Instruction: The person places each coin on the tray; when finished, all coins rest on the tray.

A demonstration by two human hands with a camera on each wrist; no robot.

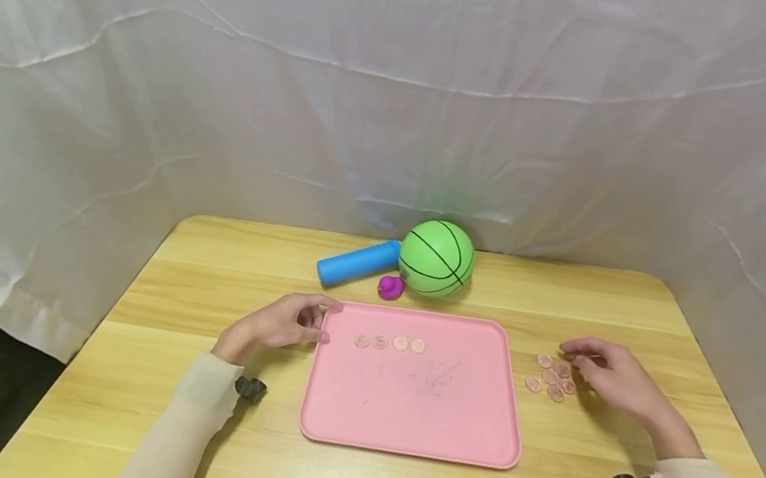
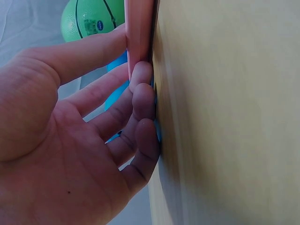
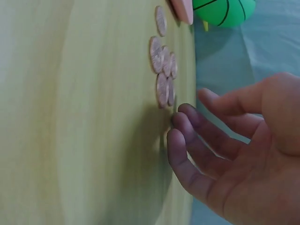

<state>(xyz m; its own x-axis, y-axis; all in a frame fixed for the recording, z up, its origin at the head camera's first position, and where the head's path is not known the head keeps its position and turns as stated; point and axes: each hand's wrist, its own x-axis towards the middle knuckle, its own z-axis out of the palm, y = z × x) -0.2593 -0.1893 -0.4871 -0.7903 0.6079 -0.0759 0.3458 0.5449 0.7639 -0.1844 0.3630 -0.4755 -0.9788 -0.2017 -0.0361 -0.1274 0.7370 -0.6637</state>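
My left hand [image 1: 282,319] is at the left edge of a pink tray [image 1: 413,422]. Its thumb and index finger reach over the rim, and the other fingers [image 2: 143,98] curl against the outer side, so it holds the tray there. Several copper-coloured coins [image 1: 399,343] lie in a row near the tray's far side. Right of the tray, a loose cluster of several more coins [image 3: 157,54] lies flat on the wood. Just beyond the cluster's right side, my right hand [image 1: 607,374] hovers low with loosely bent fingers and nothing between them.
Behind the tray are a green ball [image 1: 436,258] with black lines, a blue cylinder [image 1: 358,263] and a small purple rubber duck [image 1: 390,288]. The wooden table [image 1: 225,458] backs onto a pale hanging cloth [image 1: 371,127], which also runs along both sides.
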